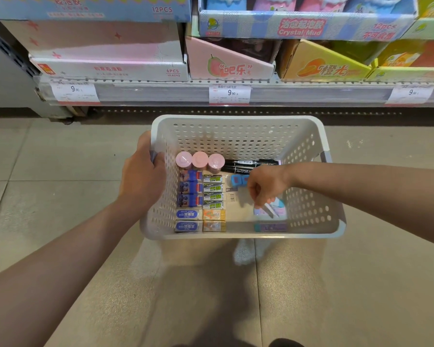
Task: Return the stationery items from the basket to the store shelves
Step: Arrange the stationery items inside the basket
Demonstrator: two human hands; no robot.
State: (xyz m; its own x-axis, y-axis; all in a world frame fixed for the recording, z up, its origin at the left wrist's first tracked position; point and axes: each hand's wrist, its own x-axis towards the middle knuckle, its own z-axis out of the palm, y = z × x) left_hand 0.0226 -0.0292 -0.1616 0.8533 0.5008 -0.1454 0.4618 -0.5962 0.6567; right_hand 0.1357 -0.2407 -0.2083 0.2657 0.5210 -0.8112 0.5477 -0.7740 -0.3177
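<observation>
A white perforated basket (238, 136) hangs above the floor, and my left hand (143, 176) grips its left rim. Inside are three pink-capped jars (199, 160), black markers (251, 165), rows of boxed erasers (201, 204), a blue item (238, 180) and a purple eraser (271, 227). My right hand (266, 187) reaches down into the right side of the basket, fingers curled on a pastel packet (273, 209). The hand hides part of that packet.
Store shelves (236, 92) stand straight ahead with price tags (229, 93) along the edge. Display boxes sit on them: a pink one (228, 63), a yellow-orange one (321, 63), a blue "Crystal Mud" box (303, 26). Grey tiled floor (60, 171) lies below.
</observation>
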